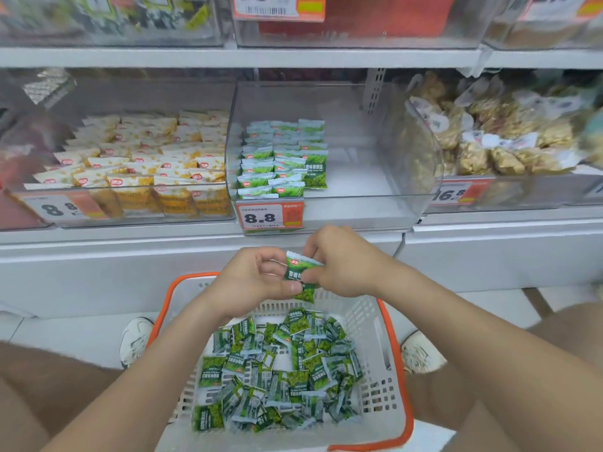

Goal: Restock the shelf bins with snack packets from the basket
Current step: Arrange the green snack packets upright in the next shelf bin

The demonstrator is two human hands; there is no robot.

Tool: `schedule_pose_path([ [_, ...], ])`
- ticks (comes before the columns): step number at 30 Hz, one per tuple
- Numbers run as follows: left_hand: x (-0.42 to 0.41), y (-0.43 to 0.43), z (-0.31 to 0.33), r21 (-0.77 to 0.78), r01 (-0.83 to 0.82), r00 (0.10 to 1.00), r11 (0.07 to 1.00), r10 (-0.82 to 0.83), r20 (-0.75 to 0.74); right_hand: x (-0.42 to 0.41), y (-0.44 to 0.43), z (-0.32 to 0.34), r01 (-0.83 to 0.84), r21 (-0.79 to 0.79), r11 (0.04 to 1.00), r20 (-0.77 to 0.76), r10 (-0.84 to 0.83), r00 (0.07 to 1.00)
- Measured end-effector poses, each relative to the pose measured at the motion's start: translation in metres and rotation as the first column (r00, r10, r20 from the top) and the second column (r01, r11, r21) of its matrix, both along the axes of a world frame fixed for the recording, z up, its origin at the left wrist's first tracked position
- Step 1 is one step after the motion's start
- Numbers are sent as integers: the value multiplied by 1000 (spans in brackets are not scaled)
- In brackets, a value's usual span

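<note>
A green packet (301, 275) is held up between both hands, just over the far rim of the basket (396, 353). It is gripped by the left hand (257, 278) from the 9 o'clock side, with the fingers curled round it. It is pinched by the right hand (346, 262) from the 3 o'clock side. Neither hand is spread wide. More than one packet may be held there, but this cannot be told for sure.

At 12 o'clock from the hands, the middle bin (359, 177) is seen on the shelf. Neat stacked packets (280, 158) of the same green kind are lined up at its 9 o'clock side. The rest of the bin floor, out toward 3 o'clock, is bare. A price tag (270, 216) is stuck on the front of the bin.

At 6 o'clock from the hands, the basket is set on the floor between two white shoes (135, 340). A big heap of loose packets (277, 370) is left in it.

So the job is judged to be begun but far from done. Only a small part of the bin is filled. Many packets are waiting in the basket, and much room is left for them. The held packet is likely meant for the spot beside the rows.

At 10 o'clock, a bin of yellow packets (140, 158) is seen, well filled. At 2 o'clock, brown snack bags (505, 141) are seen.
</note>
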State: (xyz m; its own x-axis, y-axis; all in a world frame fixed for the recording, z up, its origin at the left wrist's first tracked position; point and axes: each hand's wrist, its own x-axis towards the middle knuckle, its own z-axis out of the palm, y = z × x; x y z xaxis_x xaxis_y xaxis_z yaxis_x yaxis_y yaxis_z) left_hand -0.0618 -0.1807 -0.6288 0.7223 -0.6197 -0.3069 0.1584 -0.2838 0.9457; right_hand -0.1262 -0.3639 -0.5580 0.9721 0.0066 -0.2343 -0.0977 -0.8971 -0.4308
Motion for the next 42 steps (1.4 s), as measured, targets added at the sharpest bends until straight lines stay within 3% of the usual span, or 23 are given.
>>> schedule_pose_path([
  [5,-3,-13,22,6,-81,968,997,78,237,-3,-8,11,131,85,988,96,-139,986],
  [9,-3,-24,43,-13,-84,849,996,79,522,1,-15,35,189,96,977,203,-205,957],
  [11,0,-27,53,-46,-162,701,986,148,698,8,-24,48,221,165,961,239,-256,937],
  [13,3,-29,59,-85,-253,437,964,192,879,16,-32,59,261,311,914,251,-344,905],
  [15,9,-30,59,-111,-310,216,944,184,959,26,-42,65,304,469,829,233,-448,863],
  [17,16,-30,57,-61,-377,136,924,120,983,39,-52,65,320,510,798,309,-517,798],
  [19,23,-29,51,54,-444,185,895,32,982,53,-60,62,351,362,864,454,-492,743],
  [21,26,-29,43,161,-465,283,871,-26,959,66,-63,58,384,149,911,497,-405,768],
  [23,28,-28,35,237,-472,334,849,-77,939,83,-64,49,376,23,926,419,-351,838],
  [26,29,-26,30,281,-479,328,832,-127,936,114,-65,29,356,-71,932,277,-325,904],
  [31,34,-26,26,271,-486,317,831,-121,941,153,-64,9,364,-159,918,145,-343,928],
  [42,36,-28,22,240,-490,307,838,-92,947,172,-66,10,455,-147,878,273,-406,872],
])
